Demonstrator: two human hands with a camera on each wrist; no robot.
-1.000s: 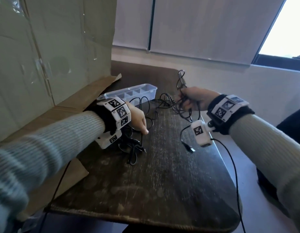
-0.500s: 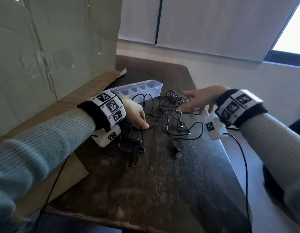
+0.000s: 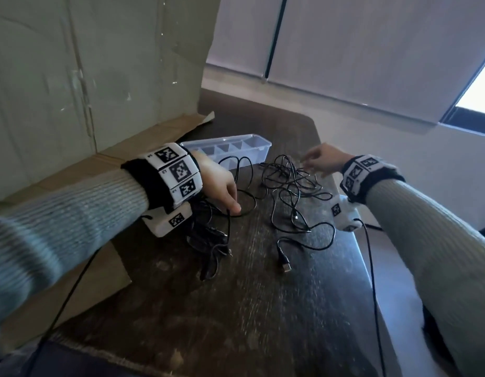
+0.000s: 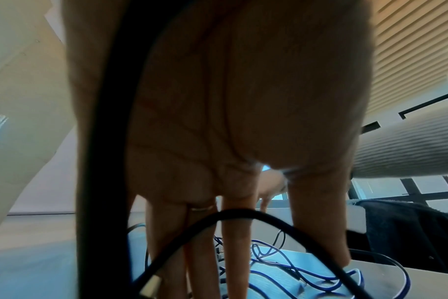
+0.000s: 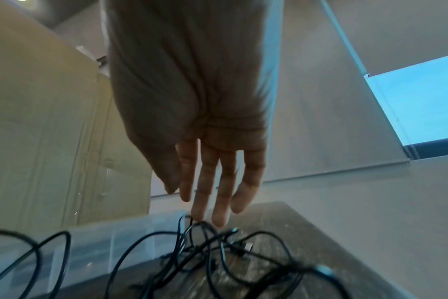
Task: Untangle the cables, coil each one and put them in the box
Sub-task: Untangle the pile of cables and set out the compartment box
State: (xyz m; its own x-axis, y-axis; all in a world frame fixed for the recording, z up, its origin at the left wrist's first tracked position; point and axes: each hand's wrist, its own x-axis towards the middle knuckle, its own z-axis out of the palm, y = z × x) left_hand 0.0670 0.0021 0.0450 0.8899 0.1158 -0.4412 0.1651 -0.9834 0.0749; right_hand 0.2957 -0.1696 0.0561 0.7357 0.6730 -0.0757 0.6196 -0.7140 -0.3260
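A tangle of thin black cables lies loose on the dark wooden table, just right of the clear plastic compartment box. My right hand hovers over the far side of the tangle with straight fingers and holds nothing; the right wrist view shows its fingertips just above the cables. My left hand presses straight fingers down on a cable loop. A second cable bundle lies under the left wrist. A USB plug points toward me.
A large cardboard box stands at the left, its flap lying on the table beside the plastic box. The table's right edge runs close under my right wrist. Wrist camera leads hang from both arms.
My right hand has let go of the cable bunch it held up, and the cables now lie spread on the table. That hand opened and moved over them. My left hand has stayed put.
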